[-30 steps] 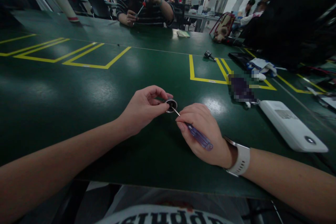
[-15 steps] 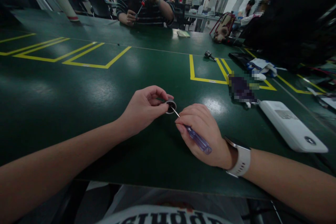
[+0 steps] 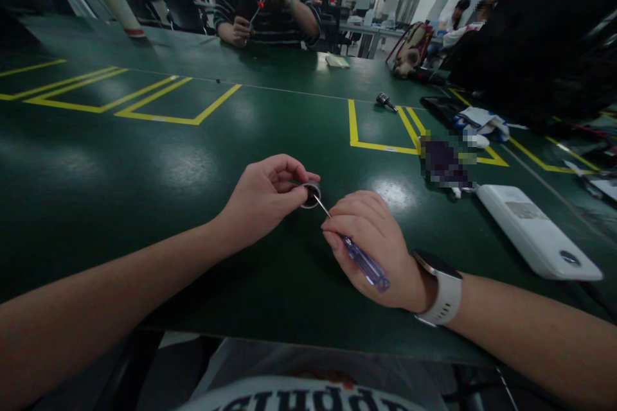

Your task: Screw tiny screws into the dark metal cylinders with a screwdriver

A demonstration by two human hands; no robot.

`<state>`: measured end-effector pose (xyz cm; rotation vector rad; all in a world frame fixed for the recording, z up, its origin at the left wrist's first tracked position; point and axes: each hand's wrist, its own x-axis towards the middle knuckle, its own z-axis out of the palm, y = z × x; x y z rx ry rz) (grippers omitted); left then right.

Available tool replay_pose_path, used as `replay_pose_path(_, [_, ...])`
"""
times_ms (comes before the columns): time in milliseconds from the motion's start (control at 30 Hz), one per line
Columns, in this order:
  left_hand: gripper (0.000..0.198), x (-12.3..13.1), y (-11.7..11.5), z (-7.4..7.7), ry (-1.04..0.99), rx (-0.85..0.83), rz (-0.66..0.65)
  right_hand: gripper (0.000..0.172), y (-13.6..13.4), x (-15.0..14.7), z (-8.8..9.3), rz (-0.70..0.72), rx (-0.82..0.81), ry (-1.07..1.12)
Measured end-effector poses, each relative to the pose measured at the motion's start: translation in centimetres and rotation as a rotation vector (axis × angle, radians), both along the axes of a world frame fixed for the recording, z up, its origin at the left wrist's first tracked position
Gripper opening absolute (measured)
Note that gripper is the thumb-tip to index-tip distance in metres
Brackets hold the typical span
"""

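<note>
Left fingers (image 3: 290,199) clamped on a small round part (image 3: 313,189), between the hands; can't tell if it touches the table (image 3: 216,160). Screwdriver (image 3: 364,261) shaft reaches into it, handle pinched in right fingers (image 3: 337,223). Looks mid-work: tool in, nothing visibly finished; how much is left, unclear.

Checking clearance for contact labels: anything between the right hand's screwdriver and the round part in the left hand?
Nothing visible. From the right hand, the screwdriver runs its bare shaft to the open face of the round part. The left hand grips from the side. Tip contact inside: can't tell.
</note>
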<state>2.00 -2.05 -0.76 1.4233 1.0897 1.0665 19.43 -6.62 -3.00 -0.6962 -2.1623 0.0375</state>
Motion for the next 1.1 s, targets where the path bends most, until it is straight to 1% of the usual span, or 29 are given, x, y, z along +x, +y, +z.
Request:
replay_pose_path(233, [0.015,0.0,-0.2,0.1,0.024,0.004,-0.011,0.010,0.0,-0.1,0.1,-0.003,-0.004,-0.005])
replay_pose_path(400, [0.013,-0.1,0.0,-0.2,0.055,0.039,-0.024,0.010,0.0,-0.1,0.2,0.005,-0.005,-0.006])
replay_pose_path(500, [0.012,-0.3,0.3,-0.1,0.094,0.094,-0.003,0.011,0.0,0.0,0.1,0.022,-0.024,0.021])
replay_pose_path(567, [0.016,-0.5,0.8,-0.1,0.156,0.104,0.021,0.012,0.0,0.1,0.0,0.033,-0.042,0.028])
replay_pose_path(633, [0.026,-0.8,1.4,-0.2,0.203,0.069,0.026,0.011,0.0,0.1,-0.1,0.035,-0.074,0.028])
replay_pose_path(733, [0.040,-1.3,2.4,-0.8,0.224,0.056,-0.012,0.009,0.0,0.1,-0.1,0.025,-0.150,0.070])
replay_pose_path(800, [0.042,-1.7,3.0,-1.3,0.290,0.108,-0.041,0.007,0.1,0.1,-0.1,0.015,-0.214,0.117])
replay_pose_path(900, [0.039,-2.2,3.7,-1.9,0.495,0.258,-0.075,0.006,0.3,0.1,0.0,0.010,-0.309,0.182])
replay_pose_path(1000, [0.041,-2.5,3.9,-2.0,0.730,0.428,-0.104,0.006,0.5,0.1,0.1,0.036,-0.377,0.232])
replay_pose_path(1100, [0.033,-2.7,3.9,-1.7,0.893,0.569,-0.127,0.005,0.7,0.3,0.2,0.048,-0.445,0.273])
